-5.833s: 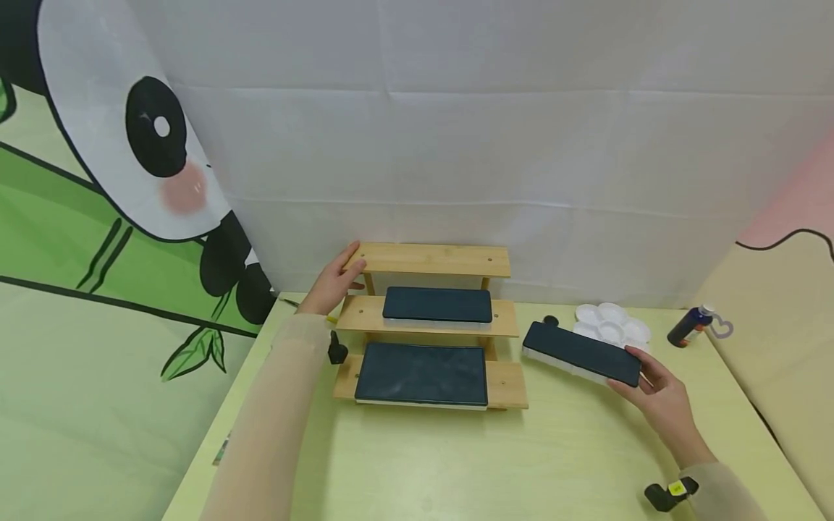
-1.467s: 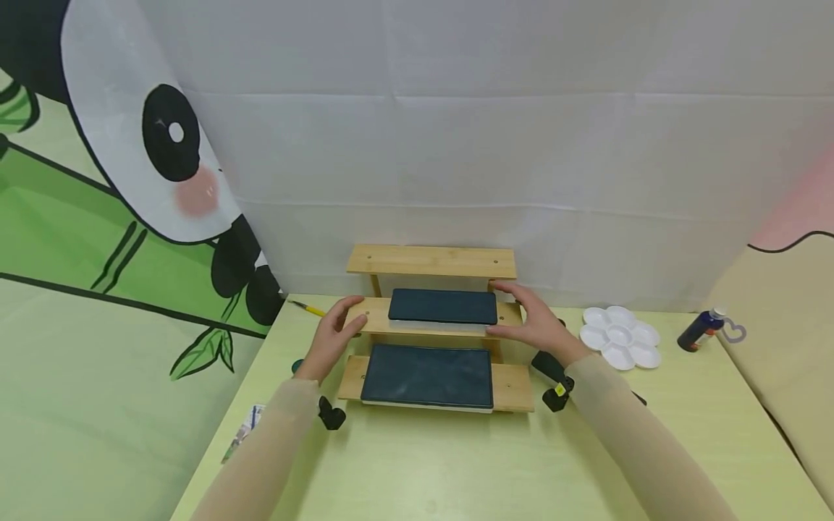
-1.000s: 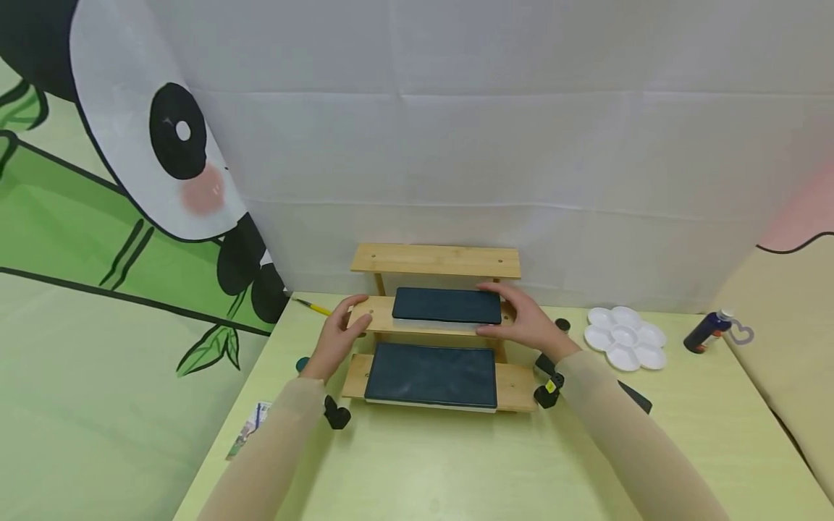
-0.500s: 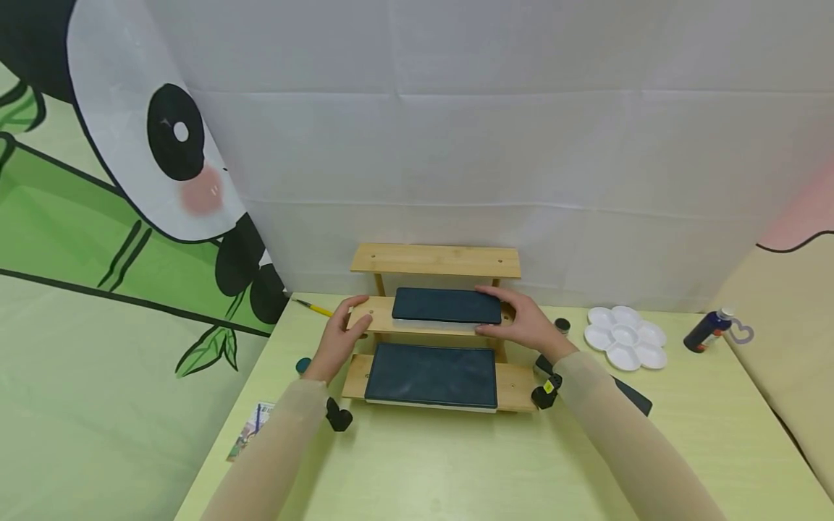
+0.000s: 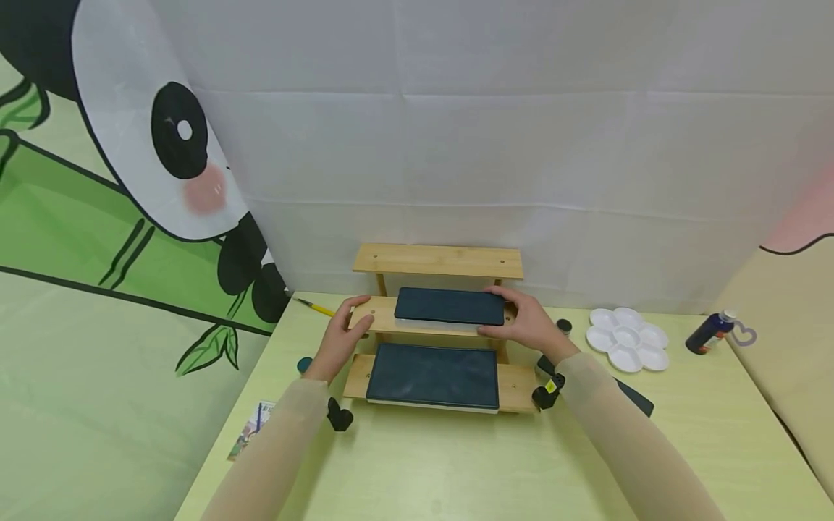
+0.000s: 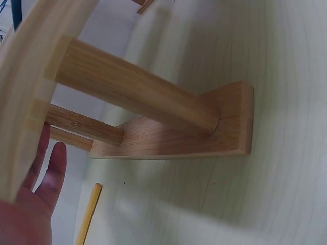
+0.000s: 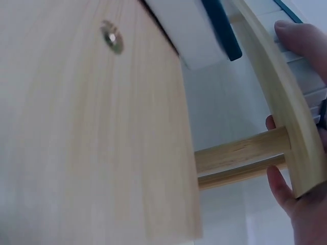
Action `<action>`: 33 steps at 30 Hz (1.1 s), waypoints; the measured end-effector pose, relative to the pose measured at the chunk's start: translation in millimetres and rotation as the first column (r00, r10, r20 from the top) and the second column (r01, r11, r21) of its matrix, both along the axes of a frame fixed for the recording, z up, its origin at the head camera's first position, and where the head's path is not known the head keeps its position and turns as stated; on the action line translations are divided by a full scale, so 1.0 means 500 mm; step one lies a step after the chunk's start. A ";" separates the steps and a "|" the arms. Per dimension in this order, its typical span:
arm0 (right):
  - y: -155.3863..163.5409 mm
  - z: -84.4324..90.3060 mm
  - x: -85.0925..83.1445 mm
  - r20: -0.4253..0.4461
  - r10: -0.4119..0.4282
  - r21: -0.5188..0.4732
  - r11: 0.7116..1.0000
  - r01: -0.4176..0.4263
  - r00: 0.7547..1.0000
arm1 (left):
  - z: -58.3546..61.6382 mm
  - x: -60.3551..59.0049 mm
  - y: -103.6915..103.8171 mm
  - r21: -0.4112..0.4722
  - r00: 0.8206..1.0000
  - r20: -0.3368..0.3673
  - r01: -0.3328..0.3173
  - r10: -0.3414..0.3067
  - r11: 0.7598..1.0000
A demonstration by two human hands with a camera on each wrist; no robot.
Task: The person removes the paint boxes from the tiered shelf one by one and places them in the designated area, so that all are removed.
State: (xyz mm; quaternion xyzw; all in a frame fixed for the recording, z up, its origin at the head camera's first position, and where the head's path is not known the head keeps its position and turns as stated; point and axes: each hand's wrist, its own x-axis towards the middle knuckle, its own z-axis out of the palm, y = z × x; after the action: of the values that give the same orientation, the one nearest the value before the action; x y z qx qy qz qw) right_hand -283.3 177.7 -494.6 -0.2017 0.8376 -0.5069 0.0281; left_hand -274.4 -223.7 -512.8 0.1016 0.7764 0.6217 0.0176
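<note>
A three-tier wooden shelf (image 5: 438,257) stands on the table. My left hand (image 5: 337,343) grips the left end of its middle board; in the left wrist view its fingers (image 6: 57,171) reach beneath the board. At the right end, my right hand (image 5: 532,327) holds the same board, with a digit (image 7: 301,43) against the small white box and fingers (image 7: 278,184) below the wood. That small box (image 5: 449,305), dark-blue-lidded, lies flat on the middle tier. A larger dark-lidded box (image 5: 433,375) lies on the bottom tier.
Another dark-lidded box (image 5: 633,398) lies partly under my right forearm. Farther right are a white flower-shaped palette (image 5: 627,338) and a dark paint bottle (image 5: 709,333). A yellow-handled brush (image 5: 317,308), a teal round item (image 5: 304,365) and a printed packet (image 5: 250,430) lie left.
Since the oldest frame, my right hand has set a dark-lidded box on the table and come to the middle tier. My left hand has moved down from the top board. Lately almost nothing moves.
</note>
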 end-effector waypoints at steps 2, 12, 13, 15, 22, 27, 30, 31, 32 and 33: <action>-0.001 0.001 0.000 0.008 0.000 -0.009 1.000 0.000 1.000 | -0.016 -0.009 -0.004 0.000 1.000 -0.004 -0.005 0.005 1.000; -0.001 0.001 0.003 0.025 -0.026 -0.026 0.999 0.027 0.999 | -0.048 -0.026 -0.010 -0.024 0.998 -0.051 -0.023 0.022 0.999; -0.001 0.001 0.004 0.028 -0.028 -0.031 0.999 0.029 0.999 | -0.048 -0.026 -0.010 -0.025 0.998 -0.052 -0.022 0.021 0.999; 0.000 0.000 0.005 0.031 -0.033 -0.032 0.999 0.034 0.999 | -0.048 -0.025 -0.009 -0.029 0.998 -0.051 -0.025 0.024 0.999; 0.003 -0.004 0.008 0.023 -0.050 -0.019 0.999 0.050 0.999 | -0.049 -0.023 -0.007 -0.046 0.998 -0.052 -0.037 0.035 0.998; 0.005 -0.004 0.012 0.009 -0.070 -0.012 0.997 0.070 0.998 | -0.053 -0.024 -0.006 -0.045 0.998 -0.061 -0.038 0.035 0.998; 0.007 -0.006 0.014 0.007 -0.076 -0.017 0.997 0.076 0.997 | -0.055 -0.026 -0.006 -0.044 0.998 -0.057 -0.041 0.038 0.998; 0.007 -0.005 0.016 0.006 -0.079 -0.019 0.997 0.079 0.997 | -0.055 -0.026 -0.006 -0.044 0.998 -0.055 -0.043 0.040 0.998; 0.008 -0.005 0.017 0.008 -0.081 -0.023 0.996 0.081 0.997 | -0.055 -0.026 -0.006 -0.044 0.998 -0.052 -0.046 0.044 0.998; 0.008 -0.005 0.018 0.010 -0.082 -0.028 0.996 0.083 0.997 | -0.055 -0.026 -0.006 -0.043 0.998 -0.052 -0.047 0.045 0.998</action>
State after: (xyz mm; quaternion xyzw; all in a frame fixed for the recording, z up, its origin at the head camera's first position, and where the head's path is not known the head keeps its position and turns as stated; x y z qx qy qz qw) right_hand -274.3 181.8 -497.1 -0.1650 0.8378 -0.5204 0.0081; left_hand -287.3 -226.7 -540.2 0.0992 0.7924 0.6018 -0.0142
